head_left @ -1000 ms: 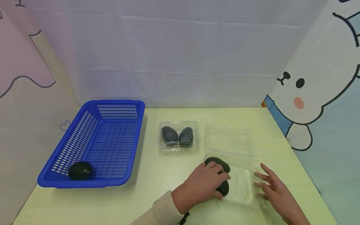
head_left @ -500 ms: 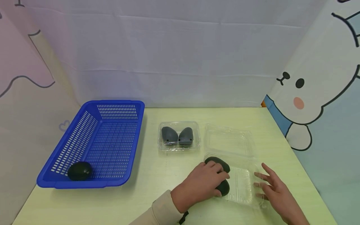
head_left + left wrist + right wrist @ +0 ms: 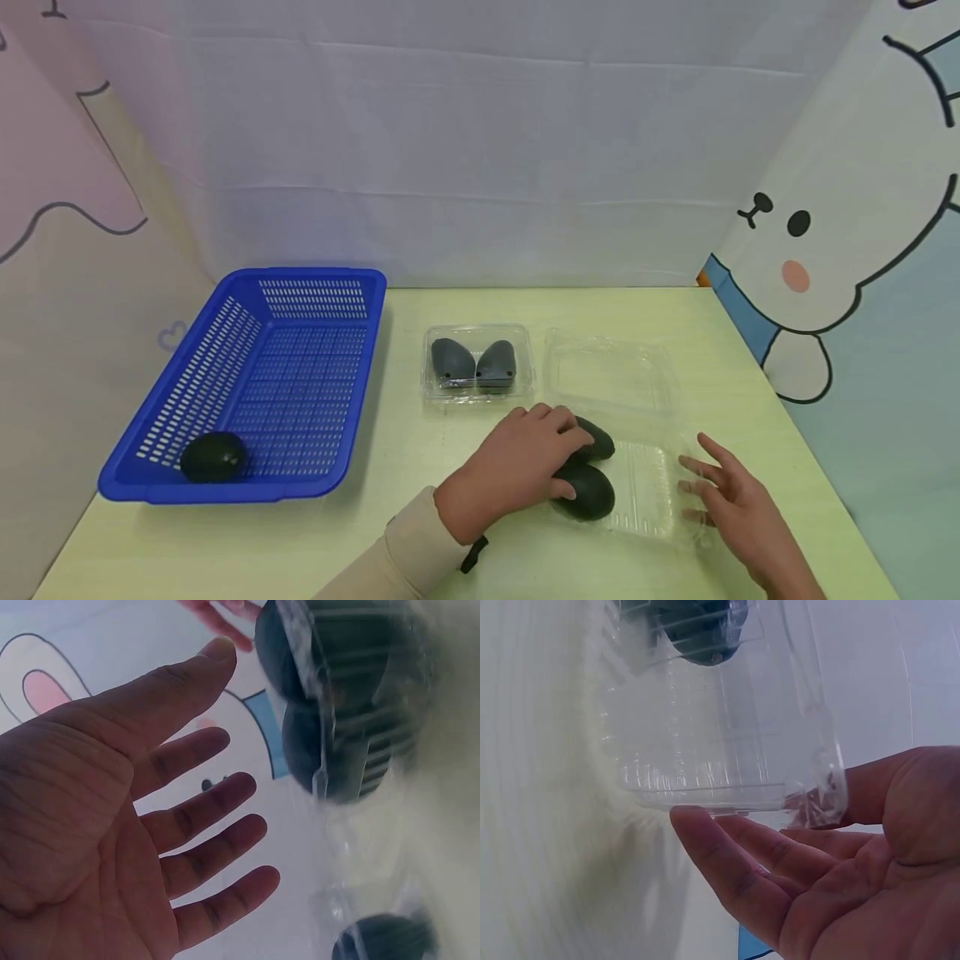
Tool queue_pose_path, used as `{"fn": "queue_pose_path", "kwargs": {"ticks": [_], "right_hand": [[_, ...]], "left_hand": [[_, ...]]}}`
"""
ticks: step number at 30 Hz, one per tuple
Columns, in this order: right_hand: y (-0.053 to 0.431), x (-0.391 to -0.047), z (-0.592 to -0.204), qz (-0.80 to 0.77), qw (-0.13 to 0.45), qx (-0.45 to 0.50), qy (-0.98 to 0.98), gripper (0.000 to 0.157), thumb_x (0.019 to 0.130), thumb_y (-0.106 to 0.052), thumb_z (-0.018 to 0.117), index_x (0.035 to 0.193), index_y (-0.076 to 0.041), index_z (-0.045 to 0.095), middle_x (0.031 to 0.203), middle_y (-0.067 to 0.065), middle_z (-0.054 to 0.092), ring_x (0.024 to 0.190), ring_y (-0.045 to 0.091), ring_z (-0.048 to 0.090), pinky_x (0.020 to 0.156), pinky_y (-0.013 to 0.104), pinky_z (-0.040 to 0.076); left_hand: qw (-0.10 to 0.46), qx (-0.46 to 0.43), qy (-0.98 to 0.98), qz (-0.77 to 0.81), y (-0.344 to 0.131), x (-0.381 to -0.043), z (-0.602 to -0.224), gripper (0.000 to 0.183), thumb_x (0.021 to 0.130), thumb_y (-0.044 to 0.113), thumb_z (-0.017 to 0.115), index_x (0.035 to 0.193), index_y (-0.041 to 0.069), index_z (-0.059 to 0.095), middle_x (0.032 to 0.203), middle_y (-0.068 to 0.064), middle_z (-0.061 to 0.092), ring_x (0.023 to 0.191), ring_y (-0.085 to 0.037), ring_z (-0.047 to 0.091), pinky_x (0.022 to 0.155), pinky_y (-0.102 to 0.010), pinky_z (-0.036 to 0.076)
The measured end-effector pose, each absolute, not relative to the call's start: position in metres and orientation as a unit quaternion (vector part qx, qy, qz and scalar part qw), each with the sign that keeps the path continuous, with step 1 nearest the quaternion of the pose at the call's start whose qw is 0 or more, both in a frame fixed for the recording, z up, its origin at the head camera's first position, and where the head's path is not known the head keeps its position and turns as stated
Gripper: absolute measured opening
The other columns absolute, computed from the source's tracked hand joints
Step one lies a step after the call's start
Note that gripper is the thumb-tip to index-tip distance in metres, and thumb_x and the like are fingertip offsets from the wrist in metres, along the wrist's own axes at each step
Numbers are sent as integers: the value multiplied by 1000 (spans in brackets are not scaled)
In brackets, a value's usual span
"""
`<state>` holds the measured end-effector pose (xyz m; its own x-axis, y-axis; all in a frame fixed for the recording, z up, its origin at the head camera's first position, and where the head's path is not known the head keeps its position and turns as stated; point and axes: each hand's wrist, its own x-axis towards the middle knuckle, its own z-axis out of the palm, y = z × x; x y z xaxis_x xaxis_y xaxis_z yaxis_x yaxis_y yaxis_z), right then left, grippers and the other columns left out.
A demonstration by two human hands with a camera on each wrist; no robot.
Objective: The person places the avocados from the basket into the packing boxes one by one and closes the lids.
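Note:
An open clear plastic clamshell box [image 3: 647, 492] lies on the right of the table, its lid [image 3: 611, 375] folded back. Two dark green avocados sit in its left end: a near avocado [image 3: 588, 493] and a far avocado [image 3: 597, 440] partly covered by fingers. My left hand [image 3: 517, 467] is just left of them; the left wrist view shows its fingers [image 3: 225, 795] spread and holding nothing. At the box's right end is my right hand [image 3: 738, 504], fingers extended. In the right wrist view its fingertips [image 3: 686, 819] touch the box's end wall, thumb partly behind the plastic.
A closed clear box [image 3: 480, 400] with two dark avocados stands at the table's middle back. On the left is a blue plastic basket [image 3: 341, 475] with one avocado [image 3: 213, 457] in its near corner. A printed cloth [image 3: 480, 167] hangs behind the table.
My left hand has let go of the near avocado and drawn slightly left and back, uncovering it in the box. The right hand has barely moved.

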<state>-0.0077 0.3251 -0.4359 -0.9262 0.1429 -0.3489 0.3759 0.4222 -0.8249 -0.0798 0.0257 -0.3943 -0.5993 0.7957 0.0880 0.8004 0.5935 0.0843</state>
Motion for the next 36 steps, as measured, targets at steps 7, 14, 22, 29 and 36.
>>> {"fn": "queue_pose_path", "kwargs": {"ticks": [7,14,22,29,36], "right_hand": [[327,-13,-437,-515,110,150,837,64,109,-1,41,165,-3,9,154,33,39,118,30,66,81,38,61],[329,-16,-439,-516,98,137,840,63,109,-2,42,164,0,12,152,34,41,111,21,69,80,37,61],[331,-22,-440,-518,94,130,840,63,109,-3,42,164,1,11,152,35,41,101,0,66,80,36,61],[331,-28,-440,-524,85,122,839,61,110,-3,41,163,4,11,151,36,41,95,-9,61,79,33,61],[332,-36,-438,-516,85,122,844,61,110,-5,40,162,4,11,151,36,41,95,-8,62,79,33,61]], "left_hand": [[27,-412,-909,-62,6,-93,-377,61,84,54,82,137,28,64,132,4,58,115,-17,57,89,-32,50],[16,-382,-921,-74,-15,-102,-354,63,86,51,81,140,24,62,134,-1,57,121,-22,56,94,-40,51],[19,-358,-929,-89,-39,-114,-336,60,87,46,83,137,20,64,134,-4,59,122,-28,56,96,-46,50],[17,-317,-944,-87,-68,-128,-325,62,88,47,80,140,17,63,136,-8,59,124,-32,57,96,-52,51],[7,-253,-964,-81,-106,-140,-316,68,90,46,79,147,13,58,144,-14,57,134,-39,51,108,-61,41]]}}
